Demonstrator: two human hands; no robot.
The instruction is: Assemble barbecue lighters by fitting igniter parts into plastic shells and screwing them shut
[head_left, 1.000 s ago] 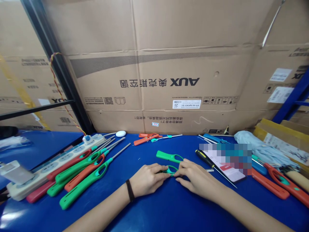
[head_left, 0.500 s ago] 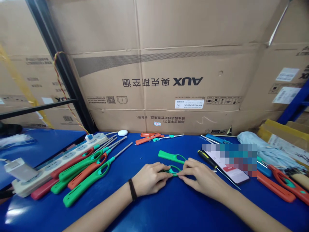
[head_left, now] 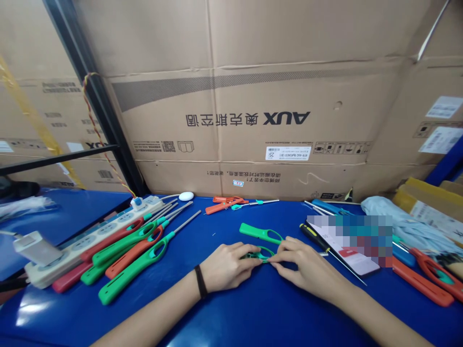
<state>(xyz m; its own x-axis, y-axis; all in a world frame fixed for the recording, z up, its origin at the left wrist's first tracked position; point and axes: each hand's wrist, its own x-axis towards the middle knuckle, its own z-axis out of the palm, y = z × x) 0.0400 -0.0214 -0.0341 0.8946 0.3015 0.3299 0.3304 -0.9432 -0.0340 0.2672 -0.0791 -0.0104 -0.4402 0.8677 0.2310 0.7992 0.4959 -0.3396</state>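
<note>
My left hand (head_left: pixel 229 267), with a black band on the wrist, is closed around the handle end of an opened green lighter casing (head_left: pixel 268 252). The casing's trigger loop, with teal and metal parts inside, shows between the hands. My right hand (head_left: pixel 302 265) pinches at the right end of that loop; whatever small part its fingertips hold is hidden. Just behind, the other green casing half (head_left: pixel 258 233) lies on the blue table, its loop end close to my right fingers.
Several long-necked lighters (head_left: pixel 135 265) lie by a power strip (head_left: pixel 81 246) at left. Orange casing parts (head_left: pixel 224 206) are at the back. On the right are a screwdriver (head_left: pixel 314 236), a phone (head_left: pixel 361 260), more lighters (head_left: pixel 421 284) and a pale blue bag (head_left: pixel 401 219). Cardboard (head_left: pixel 231 96) stands behind.
The view has shifted slightly, moving the scene a little to the right. Both hands keep nearly the same pose on the green casing.
</note>
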